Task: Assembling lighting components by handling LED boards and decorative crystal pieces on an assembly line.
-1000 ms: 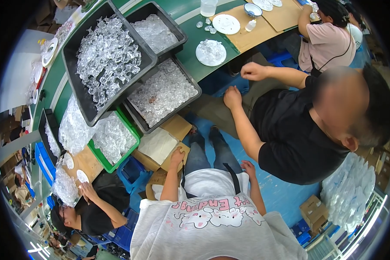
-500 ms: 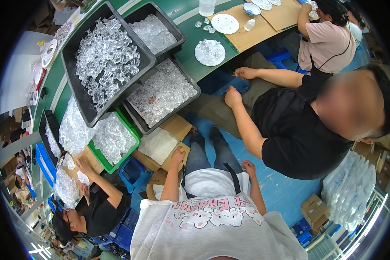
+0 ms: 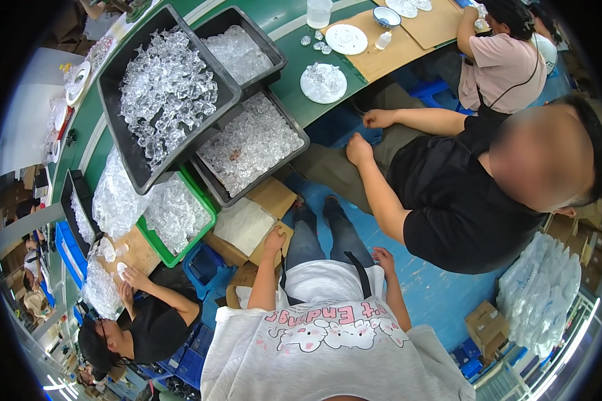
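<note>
My left hand (image 3: 274,240) rests with its fingers laid on the edge of an open cardboard box (image 3: 277,194), holding nothing that I can see. Inside the box lies a white sheet (image 3: 245,225). At my right side my right hand (image 3: 383,258) hangs empty, its fingers loosely apart. Ahead of me, a black bin (image 3: 237,93) heaped with clear plastic pieces (image 3: 167,93) sits tilted over other bins. One is a dark bin (image 3: 301,157) of smaller clear pieces, another a green bin (image 3: 209,224) with bagged clear pieces.
To my right sits a person in black (image 3: 461,187), close by. Another person (image 3: 157,314) works at the left with a small white disc (image 3: 121,270). A blue stool (image 3: 204,267) stands near my left. White plates (image 3: 346,40) lie on the green table (image 3: 294,57). Plastic bags (image 3: 538,287) are piled at right.
The person at the left has drawn the hands and the white disc closer together. The seated person's head has shifted slightly. My own hands have not visibly moved.
</note>
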